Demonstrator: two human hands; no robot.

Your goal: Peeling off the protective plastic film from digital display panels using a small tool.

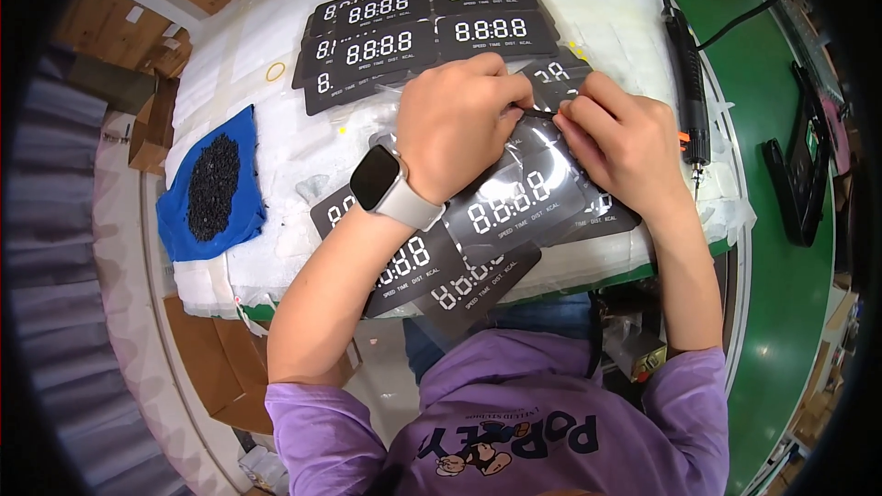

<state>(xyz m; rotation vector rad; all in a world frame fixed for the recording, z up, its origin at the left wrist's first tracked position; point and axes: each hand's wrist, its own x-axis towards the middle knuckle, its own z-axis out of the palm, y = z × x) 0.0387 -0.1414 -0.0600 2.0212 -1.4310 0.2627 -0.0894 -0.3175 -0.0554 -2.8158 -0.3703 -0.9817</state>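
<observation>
My left hand, with a smartwatch on its wrist, is closed in a pinch over the near pile of sheets. Opposite it, my right hand also pinches with thumb and finger. A narrow black piece stretches between the two sets of fingertips; its exact kind is unclear. Under my hands lie dark display overlay sheets with white digit shapes, some beneath glossy clear film. The near sheets overlap at angles, and one hangs past the table's front edge. My hands and forearms hide part of them.
Stacked overlay sheets lie beyond my hands. At left, a blue cloth holds a heap of small black pieces. A yellow rubber band rests nearby. A corded black electric screwdriver lies at right, beside a green surface.
</observation>
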